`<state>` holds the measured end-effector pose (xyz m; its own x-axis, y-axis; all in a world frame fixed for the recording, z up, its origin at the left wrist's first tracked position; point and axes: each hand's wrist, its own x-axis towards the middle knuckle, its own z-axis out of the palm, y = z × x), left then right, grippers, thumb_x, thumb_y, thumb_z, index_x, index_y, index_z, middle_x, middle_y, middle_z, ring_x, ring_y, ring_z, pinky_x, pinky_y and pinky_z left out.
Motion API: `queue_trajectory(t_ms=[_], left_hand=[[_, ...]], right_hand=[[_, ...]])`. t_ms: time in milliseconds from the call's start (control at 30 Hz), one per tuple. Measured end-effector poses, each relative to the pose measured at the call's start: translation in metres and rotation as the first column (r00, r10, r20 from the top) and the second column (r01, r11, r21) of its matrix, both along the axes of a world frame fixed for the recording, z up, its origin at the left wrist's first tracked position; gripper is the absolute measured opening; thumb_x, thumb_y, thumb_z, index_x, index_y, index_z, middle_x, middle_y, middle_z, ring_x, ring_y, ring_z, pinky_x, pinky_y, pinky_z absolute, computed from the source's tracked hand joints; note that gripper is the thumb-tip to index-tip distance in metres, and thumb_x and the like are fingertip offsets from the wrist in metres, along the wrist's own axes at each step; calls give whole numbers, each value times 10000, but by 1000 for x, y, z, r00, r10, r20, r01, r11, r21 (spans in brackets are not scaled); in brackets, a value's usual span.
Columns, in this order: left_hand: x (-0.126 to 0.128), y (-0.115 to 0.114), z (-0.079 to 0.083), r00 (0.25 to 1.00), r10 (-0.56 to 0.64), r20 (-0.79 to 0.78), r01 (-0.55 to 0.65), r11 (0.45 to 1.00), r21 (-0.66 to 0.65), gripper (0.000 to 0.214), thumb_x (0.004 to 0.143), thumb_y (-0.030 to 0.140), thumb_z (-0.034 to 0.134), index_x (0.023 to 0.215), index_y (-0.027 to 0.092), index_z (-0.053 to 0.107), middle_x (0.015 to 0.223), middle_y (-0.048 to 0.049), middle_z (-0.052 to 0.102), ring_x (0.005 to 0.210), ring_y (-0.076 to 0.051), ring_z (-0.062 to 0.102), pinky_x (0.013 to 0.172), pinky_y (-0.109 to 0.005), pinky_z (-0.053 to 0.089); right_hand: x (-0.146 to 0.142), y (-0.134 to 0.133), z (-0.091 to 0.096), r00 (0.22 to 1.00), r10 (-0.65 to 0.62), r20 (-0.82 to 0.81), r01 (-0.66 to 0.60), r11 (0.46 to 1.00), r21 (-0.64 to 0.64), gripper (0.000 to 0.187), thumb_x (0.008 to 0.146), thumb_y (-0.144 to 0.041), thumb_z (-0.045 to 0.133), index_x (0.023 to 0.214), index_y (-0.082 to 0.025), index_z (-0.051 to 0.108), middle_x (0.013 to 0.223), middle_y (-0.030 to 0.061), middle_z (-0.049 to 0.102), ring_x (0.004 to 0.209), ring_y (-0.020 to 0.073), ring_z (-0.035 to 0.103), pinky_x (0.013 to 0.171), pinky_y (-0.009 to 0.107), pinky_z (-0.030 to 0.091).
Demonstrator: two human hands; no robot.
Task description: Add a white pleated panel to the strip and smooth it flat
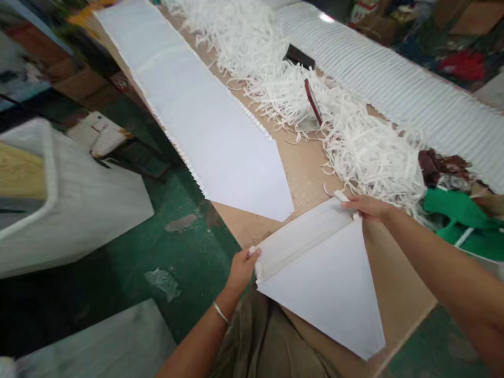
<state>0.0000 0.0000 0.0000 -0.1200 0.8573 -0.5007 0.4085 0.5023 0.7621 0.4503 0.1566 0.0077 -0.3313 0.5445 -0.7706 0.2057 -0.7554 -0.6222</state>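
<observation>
The left hand (pixel 242 268) and right hand (pixel 368 207) pinch the paper stack (pixel 326 278) on the counter (pixel 307 168), probably squaring it; moving it needs even grips.

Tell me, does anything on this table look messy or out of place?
Yes: loose paper strips sprawl across the table, with a red-edged tool standing tilted among them. The fanned sheets lie in a neat row, and the left hand and right hand hold the pointed stack by its corners.

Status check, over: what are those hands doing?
Left hand, right hand grip pointed paper stack by its top corners. Shredded strips just beyond right hand.
</observation>
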Motion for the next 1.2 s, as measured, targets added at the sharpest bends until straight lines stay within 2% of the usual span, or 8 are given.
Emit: queue_trajectory(t_ms=[167,300,500,600,700,867,1033,1200], left_hand=[[22,-23,7,886,335,319,-317,942,-108,458,766,562,737,928,133,729,826,-52,716,769,-199,634,722,-291,499],[28,-34,8,636,420,647,-217,902,-372,585,724,481,828,1166,128,680,1099,-151,748,1002,-285,700,953,-422,537],[38,-61,1,830,320,457,-325,943,-69,597,733,393,833,1253,150,666,1293,-140,694,1278,-317,594,1194,-460,363],[43,-63,5,696,426,578,-355,904,-238,666,714,403,843,1296,156,631,1267,-146,705,1232,-333,631,1146,-492,424],[47,-60,12,527,518,674,-254,853,-457,743,645,357,895,1297,129,621,1215,-173,724,1134,-354,684,1066,-515,494],[54,-73,16,507,524,684,-303,852,-428,711,582,288,927,1221,107,672,1243,-182,716,1185,-370,661,1100,-506,474],[48,-75,17,502,537,678,-426,835,-347,686,609,294,917,1230,123,682,1286,-176,700,1257,-367,621,1141,-500,440],[19,-26,32,500,528,687,-525,815,-245,700,617,302,907,1255,129,678,1229,-179,724,1247,-374,627,1115,-535,459]], right_hand=[[4,-33,-16,985,-168,27,163,978,131,461,694,-335,884,1114,-233,725,1064,52,795,905,258,762,781,338,647],[9,-57,-18,966,-246,-77,251,966,67,468,738,-383,861,1157,-250,700,1109,68,783,951,264,762,803,348,654],[15,-82,-15,970,-206,-127,208,978,-2,557,674,-321,903,1179,-235,683,1146,97,772,1038,314,744,921,429,635],[19,-88,-15,977,-167,-135,172,985,27,580,652,-377,901,1177,-234,699,1114,123,777,1090,349,725,950,449,616],[20,-95,-13,985,-130,-115,133,991,24,606,646,-398,890,1199,-237,703,1068,119,787,1111,366,715,976,488,600],[9,-104,3,984,-163,-68,163,987,-1,653,673,-372,874,1281,-256,666,1088,115,786,1079,379,727,968,526,603],[-12,-79,28,986,-141,-87,148,986,79,710,697,-315,865,1361,-305,615,1199,98,757,1069,374,731,917,501,637],[-60,2,46,989,-82,-127,94,991,94,628,705,-257,870,1292,-203,652,1161,113,770,962,329,764,840,426,665]])
